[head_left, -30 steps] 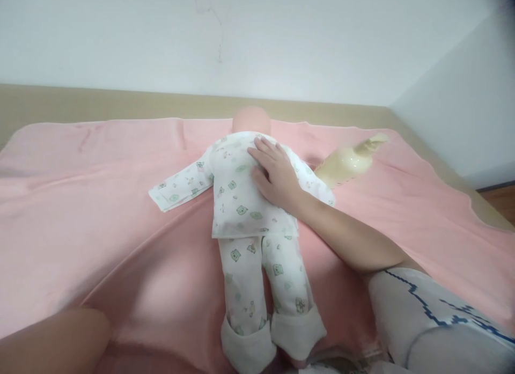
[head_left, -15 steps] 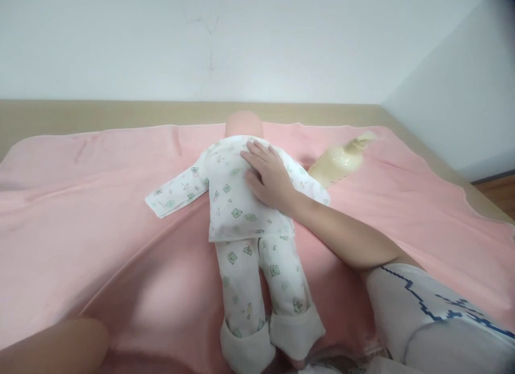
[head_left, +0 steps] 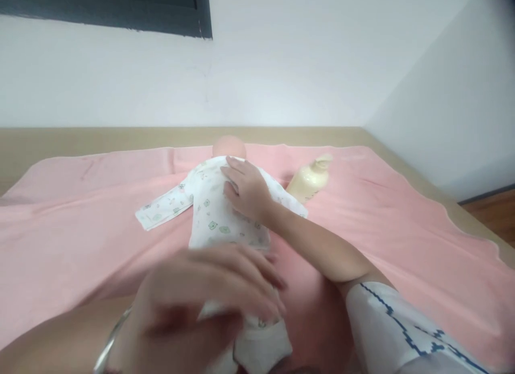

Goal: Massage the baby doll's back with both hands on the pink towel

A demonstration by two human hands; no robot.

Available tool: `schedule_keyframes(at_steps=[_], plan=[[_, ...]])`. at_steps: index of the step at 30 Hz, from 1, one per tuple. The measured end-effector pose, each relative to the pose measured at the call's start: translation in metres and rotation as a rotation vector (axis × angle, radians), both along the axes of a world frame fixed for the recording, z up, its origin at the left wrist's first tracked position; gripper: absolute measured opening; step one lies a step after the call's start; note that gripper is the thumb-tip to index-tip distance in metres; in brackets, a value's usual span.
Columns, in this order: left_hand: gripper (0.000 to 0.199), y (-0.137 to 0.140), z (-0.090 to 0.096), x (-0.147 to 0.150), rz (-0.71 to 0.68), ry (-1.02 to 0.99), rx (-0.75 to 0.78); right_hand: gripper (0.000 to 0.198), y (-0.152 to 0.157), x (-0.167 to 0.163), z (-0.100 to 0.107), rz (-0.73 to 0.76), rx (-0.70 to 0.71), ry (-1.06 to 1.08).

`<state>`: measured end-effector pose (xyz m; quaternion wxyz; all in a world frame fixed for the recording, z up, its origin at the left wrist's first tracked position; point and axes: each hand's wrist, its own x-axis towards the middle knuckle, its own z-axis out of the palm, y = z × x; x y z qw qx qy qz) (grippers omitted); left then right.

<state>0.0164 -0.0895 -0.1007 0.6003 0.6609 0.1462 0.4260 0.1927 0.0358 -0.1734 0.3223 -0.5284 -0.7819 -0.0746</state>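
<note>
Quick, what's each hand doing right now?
Left hand: blurred; can't tell whether it's open or closed.
Right hand: open, palm down on the white patterned top.

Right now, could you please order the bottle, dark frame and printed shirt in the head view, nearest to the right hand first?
1. Printed shirt: directly under the right hand
2. Bottle: to the hand's right
3. Dark frame: on the wall, upper left

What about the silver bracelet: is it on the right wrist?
No, the silver bracelet circles the left wrist, while the right wrist looks bare.
</note>
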Motion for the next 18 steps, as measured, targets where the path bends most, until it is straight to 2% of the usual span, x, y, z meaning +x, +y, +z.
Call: schedule_keyframes(at_steps=[2,4,7,9,11,14,18], plan=[[0.026,0.031,0.009,0.027,0.046,-0.021,-0.121,0.044,-0.001,0.011,0.018,0.005,0.195,0.077],[0.026,0.062,0.011,0.053,0.202,-0.1,-0.294,0.045,-0.004,0.029,0.04,-0.015,0.351,0.177],[0.02,0.1,0.007,0.091,0.134,-0.132,-0.687,0.042,-0.012,0.065,0.076,-0.081,0.384,0.297],[0.041,0.117,0.006,0.115,0.045,-0.087,-0.938,0.042,-0.018,0.089,0.095,-0.184,0.327,0.365],[0.061,0.126,0.008,0.136,-0.042,-0.069,-1.058,0.044,-0.021,0.11,0.107,-0.307,0.233,0.416],[0.071,0.131,0.015,0.162,-0.112,-0.065,-1.112,0.048,-0.017,0.131,0.112,-0.443,0.053,0.428],[0.066,0.13,0.022,0.179,-0.11,-0.147,-1.147,0.055,-0.001,0.141,0.101,-0.492,-0.265,0.315]])
